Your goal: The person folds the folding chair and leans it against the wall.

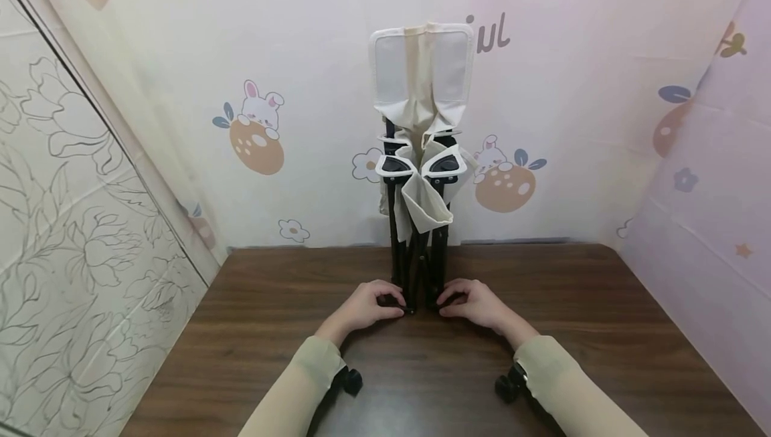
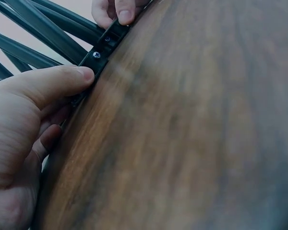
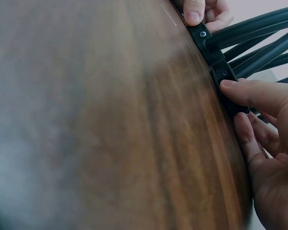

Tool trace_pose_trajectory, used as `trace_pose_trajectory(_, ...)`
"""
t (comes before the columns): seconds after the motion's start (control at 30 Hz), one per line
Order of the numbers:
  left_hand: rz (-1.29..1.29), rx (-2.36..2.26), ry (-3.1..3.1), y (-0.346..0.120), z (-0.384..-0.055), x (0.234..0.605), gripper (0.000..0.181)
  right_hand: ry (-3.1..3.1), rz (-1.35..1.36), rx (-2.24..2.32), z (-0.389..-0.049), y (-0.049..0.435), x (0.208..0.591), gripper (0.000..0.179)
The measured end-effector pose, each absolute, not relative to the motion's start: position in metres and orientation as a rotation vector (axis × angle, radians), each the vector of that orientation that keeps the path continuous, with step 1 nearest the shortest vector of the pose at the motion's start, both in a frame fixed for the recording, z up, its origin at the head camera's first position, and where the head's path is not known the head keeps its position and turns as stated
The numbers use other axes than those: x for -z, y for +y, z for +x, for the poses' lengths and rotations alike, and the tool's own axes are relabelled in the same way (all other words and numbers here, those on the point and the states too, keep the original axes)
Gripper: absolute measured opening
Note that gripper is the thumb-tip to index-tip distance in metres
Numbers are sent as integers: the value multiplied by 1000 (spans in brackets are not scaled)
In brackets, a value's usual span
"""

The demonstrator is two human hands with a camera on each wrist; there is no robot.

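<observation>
A small folded camping chair point(image 1: 419, 102) with cream fabric and black tube legs stands upright on the wooden table. At its base my left hand point(image 1: 364, 306) pinches the left black plastic foot between thumb and fingers. On the other side my right hand point(image 1: 480, 304) grips the right foot the same way. In the left wrist view the left thumb lies on a black foot point(image 2: 97, 54) near a screw, tubes fanning out behind. From the right wrist, a black foot point(image 3: 223, 72) shows under the right thumb, beside the table surface. The two feet sit close together.
The brown wooden table point(image 1: 253, 330) reaches to a wall hung with a rabbit-print curtain point(image 1: 301, 109) right behind the chair. A floral panel point(image 1: 78, 223) borders the left side, and another printed curtain point(image 1: 711, 209) the right. Black wrist devices point(image 1: 352, 381) sit at both cuffs.
</observation>
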State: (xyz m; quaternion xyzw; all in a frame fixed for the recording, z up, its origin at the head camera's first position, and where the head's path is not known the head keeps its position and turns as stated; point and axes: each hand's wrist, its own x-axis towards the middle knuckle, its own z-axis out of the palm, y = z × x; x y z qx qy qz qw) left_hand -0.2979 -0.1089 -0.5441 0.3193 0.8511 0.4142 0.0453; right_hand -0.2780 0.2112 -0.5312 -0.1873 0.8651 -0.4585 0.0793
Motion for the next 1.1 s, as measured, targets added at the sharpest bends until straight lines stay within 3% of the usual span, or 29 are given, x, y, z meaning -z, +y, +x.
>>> trace_pose_trajectory(1.1, 919, -1223, 2601, -107, -318, 547, 11, 2637, -485, 1362, -295, 209, 534, 14)
